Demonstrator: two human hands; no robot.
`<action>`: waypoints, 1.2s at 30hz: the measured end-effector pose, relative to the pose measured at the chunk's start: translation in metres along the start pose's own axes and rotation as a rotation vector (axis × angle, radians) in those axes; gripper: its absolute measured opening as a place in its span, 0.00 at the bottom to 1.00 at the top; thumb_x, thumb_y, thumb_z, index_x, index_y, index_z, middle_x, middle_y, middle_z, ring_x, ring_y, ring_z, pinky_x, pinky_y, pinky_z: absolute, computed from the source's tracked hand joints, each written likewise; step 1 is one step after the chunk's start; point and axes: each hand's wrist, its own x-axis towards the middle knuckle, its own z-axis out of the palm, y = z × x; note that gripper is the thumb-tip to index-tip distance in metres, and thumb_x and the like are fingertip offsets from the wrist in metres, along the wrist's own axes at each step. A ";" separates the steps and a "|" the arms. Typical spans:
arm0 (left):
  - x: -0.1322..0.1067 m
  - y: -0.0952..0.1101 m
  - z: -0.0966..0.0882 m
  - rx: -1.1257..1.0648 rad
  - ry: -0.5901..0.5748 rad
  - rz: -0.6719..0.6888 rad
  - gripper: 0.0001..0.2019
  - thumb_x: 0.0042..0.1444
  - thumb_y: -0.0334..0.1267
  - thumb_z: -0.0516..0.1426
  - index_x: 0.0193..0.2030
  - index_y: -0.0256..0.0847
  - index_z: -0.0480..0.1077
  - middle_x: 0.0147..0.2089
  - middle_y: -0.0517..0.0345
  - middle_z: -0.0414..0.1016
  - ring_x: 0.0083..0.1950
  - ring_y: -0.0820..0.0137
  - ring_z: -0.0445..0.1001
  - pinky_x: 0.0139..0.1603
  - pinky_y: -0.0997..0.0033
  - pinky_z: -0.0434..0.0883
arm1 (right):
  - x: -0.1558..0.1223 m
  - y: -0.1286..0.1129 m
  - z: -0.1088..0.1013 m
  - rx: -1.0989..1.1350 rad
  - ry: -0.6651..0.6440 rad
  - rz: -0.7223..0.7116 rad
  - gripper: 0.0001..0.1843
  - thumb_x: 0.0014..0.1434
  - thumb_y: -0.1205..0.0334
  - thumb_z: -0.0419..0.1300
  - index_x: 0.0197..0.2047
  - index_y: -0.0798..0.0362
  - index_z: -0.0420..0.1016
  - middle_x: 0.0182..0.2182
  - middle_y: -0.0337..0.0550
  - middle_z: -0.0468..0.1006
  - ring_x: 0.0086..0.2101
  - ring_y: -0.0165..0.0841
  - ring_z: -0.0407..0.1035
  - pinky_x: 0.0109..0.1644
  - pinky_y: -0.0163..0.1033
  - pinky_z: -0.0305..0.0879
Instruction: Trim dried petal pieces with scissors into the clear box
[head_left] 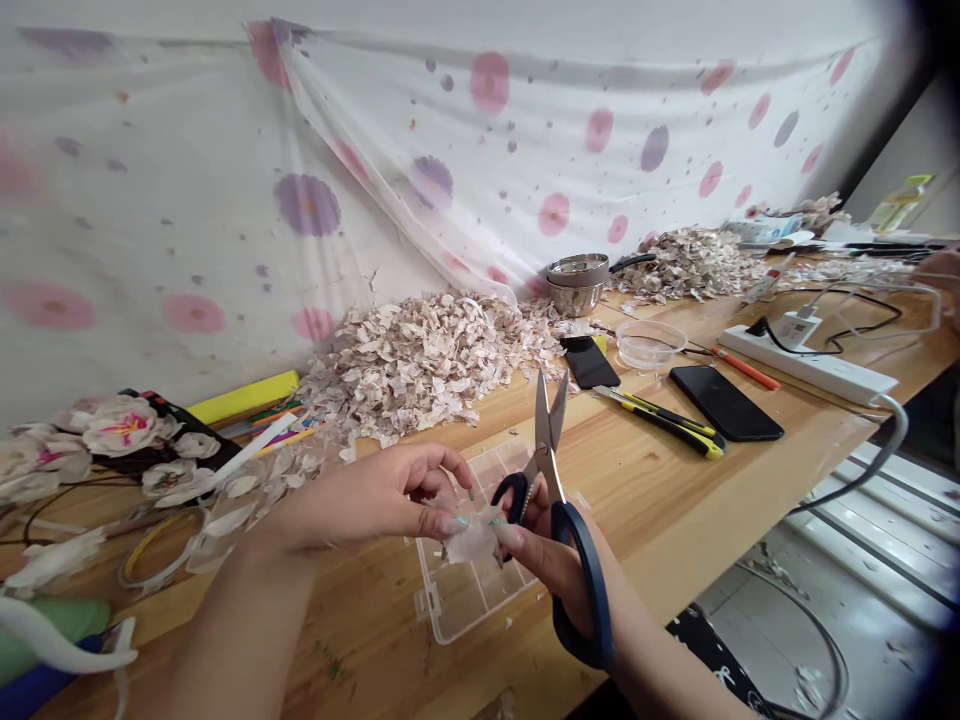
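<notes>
Between my two hands is a thin, whitish translucent petal-like piece [474, 540]. My left hand [409, 495] pinches its left edge between thumb and fingers. With thumb and fingers, my right hand [551, 550] grips the piece's right edge. Dark-blue-handled scissors [546, 455] also hang in my right hand, blades pointing up and parted a little, the large handle loop around the outside of the hand. Below both hands lies a clear plastic compartment box [457, 610], partly hidden by them.
A heap of dry pale petals [427, 360] lies behind my hands, another heap [690, 262] farther right. Rightward are two phones [726, 402], utility knives [667, 422], a clear dish [651, 343], metal bowls [577, 285] and a power strip [810, 365]. Fabric flowers [120, 428] sit left. Another person's hand [937, 275] shows far right.
</notes>
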 end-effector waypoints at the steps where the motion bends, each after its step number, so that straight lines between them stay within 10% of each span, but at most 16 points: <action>1: -0.001 0.000 0.000 0.008 -0.007 -0.002 0.20 0.48 0.46 0.65 0.44 0.40 0.66 0.28 0.65 0.67 0.29 0.75 0.65 0.30 0.78 0.59 | 0.002 0.001 0.002 -0.007 0.000 0.006 0.18 0.50 0.48 0.67 0.35 0.51 0.67 0.30 0.39 0.69 0.31 0.33 0.62 0.34 0.37 0.59; 9: -0.002 -0.003 -0.004 0.043 0.063 0.055 0.27 0.51 0.50 0.62 0.55 0.42 0.64 0.34 0.60 0.72 0.33 0.71 0.69 0.33 0.75 0.63 | 0.015 0.001 0.016 -0.086 0.072 -0.061 0.13 0.48 0.59 0.64 0.33 0.50 0.63 0.28 0.37 0.67 0.28 0.31 0.61 0.32 0.36 0.60; 16: -0.002 -0.006 0.002 0.138 0.364 0.020 0.28 0.58 0.63 0.48 0.51 0.41 0.66 0.49 0.49 0.75 0.40 0.68 0.76 0.35 0.74 0.66 | 0.019 -0.007 0.013 -0.072 0.278 -0.298 0.12 0.52 0.59 0.62 0.36 0.50 0.63 0.32 0.38 0.67 0.31 0.31 0.63 0.35 0.37 0.62; 22: -0.003 0.008 0.032 0.000 0.013 -0.074 0.34 0.60 0.66 0.38 0.27 0.37 0.67 0.28 0.51 0.78 0.19 0.75 0.71 0.21 0.76 0.54 | 0.014 -0.009 0.012 -0.161 0.366 -0.371 0.13 0.56 0.57 0.60 0.41 0.50 0.62 0.35 0.41 0.68 0.33 0.33 0.65 0.36 0.38 0.63; 31: 0.003 0.016 0.047 0.038 0.334 0.184 0.18 0.62 0.50 0.51 0.31 0.38 0.70 0.26 0.60 0.74 0.26 0.75 0.69 0.27 0.77 0.64 | 0.017 -0.007 0.011 -0.077 0.343 -0.406 0.12 0.57 0.56 0.61 0.40 0.50 0.63 0.34 0.39 0.66 0.34 0.33 0.64 0.41 0.40 0.61; 36: 0.000 0.012 0.050 0.139 0.692 0.345 0.17 0.63 0.49 0.51 0.28 0.41 0.69 0.27 0.62 0.73 0.30 0.74 0.71 0.32 0.77 0.68 | 0.012 0.003 0.014 0.136 0.037 -0.325 0.17 0.60 0.46 0.56 0.31 0.51 0.63 0.28 0.39 0.64 0.32 0.34 0.60 0.41 0.42 0.58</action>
